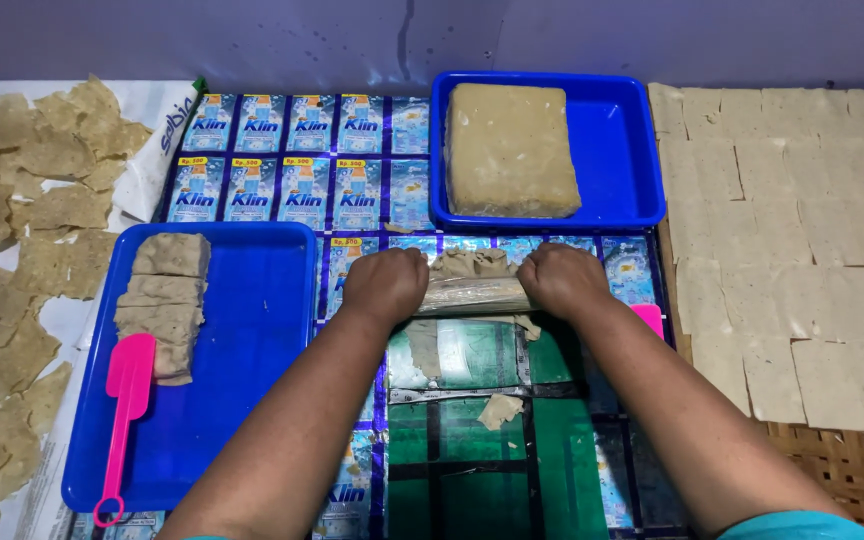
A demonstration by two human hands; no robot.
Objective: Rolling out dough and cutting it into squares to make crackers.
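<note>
My left hand (pixel 384 286) and my right hand (pixel 562 280) are both closed over the ends of a plastic-wrapped rolling pin (pixel 474 296). The pin lies across a lump of brownish dough (pixel 470 264) on a mat made of blue and green printed sachet wrappers (pixel 472 420). Thin flattened dough shows just below the pin, and a small torn scrap (pixel 499 409) lies nearer to me on the green part.
A blue tray (pixel 252 380) at the left holds cut dough pieces (pixel 164 300) and a pink scraper (pixel 124 420). Another blue tray (pixel 612 150) at the back holds a large dough block (pixel 508 148). Flat square sheets (pixel 802 250) lie on a woven rack at right; irregular thin pieces (pixel 22 250) cover paper at left.
</note>
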